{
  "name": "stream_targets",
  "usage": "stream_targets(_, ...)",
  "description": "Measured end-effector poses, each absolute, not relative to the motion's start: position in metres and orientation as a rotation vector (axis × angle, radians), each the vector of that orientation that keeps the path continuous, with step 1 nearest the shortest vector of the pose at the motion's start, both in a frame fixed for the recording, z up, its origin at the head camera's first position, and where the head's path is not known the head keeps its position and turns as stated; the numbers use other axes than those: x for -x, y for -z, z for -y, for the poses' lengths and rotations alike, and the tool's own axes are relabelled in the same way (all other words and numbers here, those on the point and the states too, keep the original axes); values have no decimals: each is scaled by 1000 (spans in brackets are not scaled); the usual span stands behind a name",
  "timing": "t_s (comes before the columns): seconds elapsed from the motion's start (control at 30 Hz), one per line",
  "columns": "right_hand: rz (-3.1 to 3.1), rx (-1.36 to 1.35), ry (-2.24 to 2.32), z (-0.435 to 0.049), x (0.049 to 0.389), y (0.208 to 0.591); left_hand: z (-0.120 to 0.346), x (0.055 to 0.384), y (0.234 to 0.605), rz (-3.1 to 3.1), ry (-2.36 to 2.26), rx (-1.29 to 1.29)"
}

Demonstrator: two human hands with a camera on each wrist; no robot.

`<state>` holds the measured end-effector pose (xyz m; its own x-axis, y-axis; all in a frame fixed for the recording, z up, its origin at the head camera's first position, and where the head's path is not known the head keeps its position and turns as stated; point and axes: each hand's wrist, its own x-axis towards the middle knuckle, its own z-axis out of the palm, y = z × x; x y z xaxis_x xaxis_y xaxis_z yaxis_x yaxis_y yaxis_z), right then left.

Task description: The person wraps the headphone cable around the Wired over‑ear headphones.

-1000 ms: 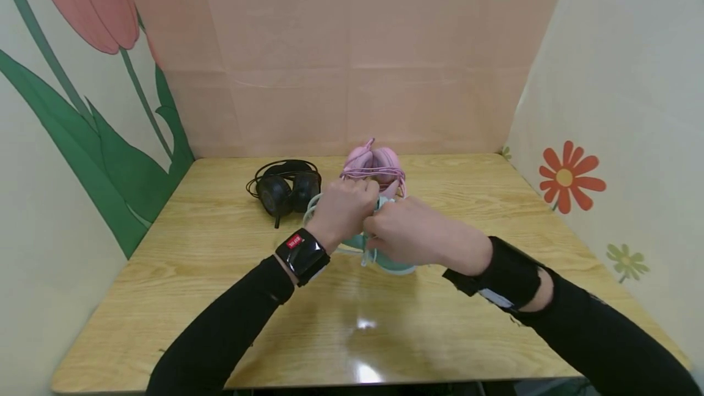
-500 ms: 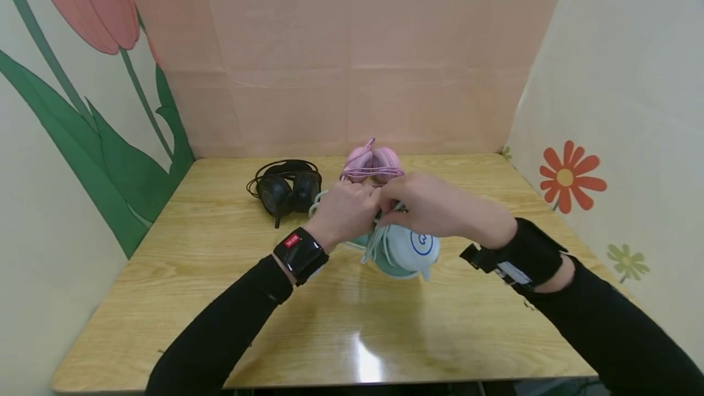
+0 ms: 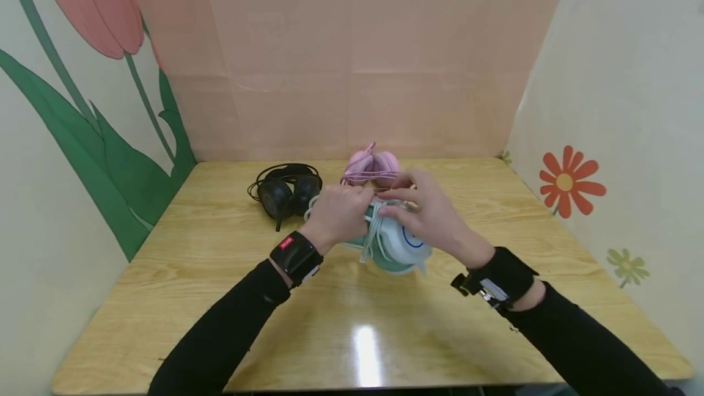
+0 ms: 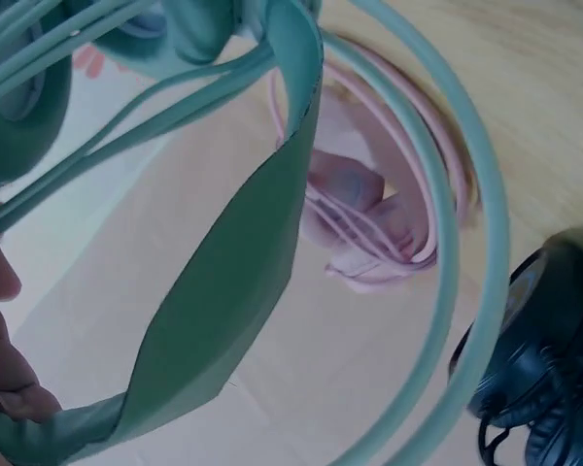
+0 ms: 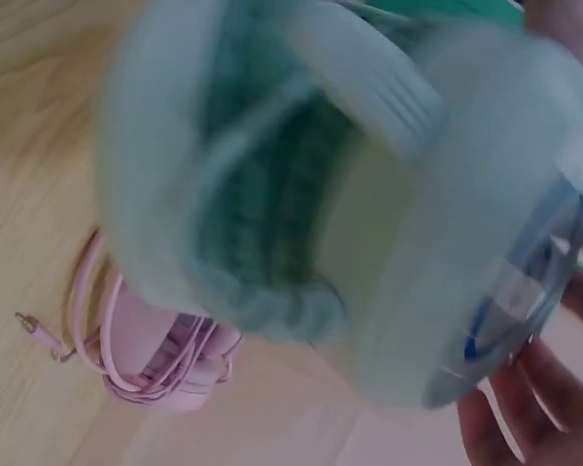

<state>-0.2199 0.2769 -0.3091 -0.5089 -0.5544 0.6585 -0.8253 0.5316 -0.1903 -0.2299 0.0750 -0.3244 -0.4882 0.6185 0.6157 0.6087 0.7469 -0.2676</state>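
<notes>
Mint-green headphones (image 3: 403, 248) with pale blue-white ear cups and a mint cable (image 3: 374, 232) wrapped round them are held near the table's middle. My left hand (image 3: 340, 216) grips the headband (image 4: 228, 262); in the left wrist view, fingers (image 4: 10, 364) curl at its lower end and loose cable loops (image 4: 476, 243) hang beside it. My right hand (image 3: 431, 211) bends its thumb and fingers about the near ear cup and cable. In the right wrist view, fingertips lie against the ear cup's outer face (image 5: 530, 286). The headphones are blurred there, and the hands partly hide them.
Black headphones (image 3: 288, 191) with a coiled black cable lie just left of my left hand. Pink headphones (image 3: 373, 164), wrapped in their own cable, lie right behind the hands. A pink backdrop (image 3: 346, 78) stands at the back of the wooden table (image 3: 264, 322).
My right hand, earlier in a fist against the left, has moved right and its fingers have spread. More of the mint headphones' ear cup shows. My left hand stays nearly in place.
</notes>
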Motion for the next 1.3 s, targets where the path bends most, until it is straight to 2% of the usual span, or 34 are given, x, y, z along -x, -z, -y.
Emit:
stream_targets(0.17, 2184, -1027, -378, -267, 205, 330, -75, 233, 329, 2221, -19, 847)
stream_targets(0.5, 2593, -978, -129, -270, 192, 348, -74, 233, 328, 2307, -26, 844)
stream_targets(1.07, 2460, -979, -387, -276, 205, 360, -71, 230, 316, 2249, -49, 810)
stream_targets(1.3, 2500, -792, -797, -287, 208, 356, -63, 232, 311, 2208, 122, 706)
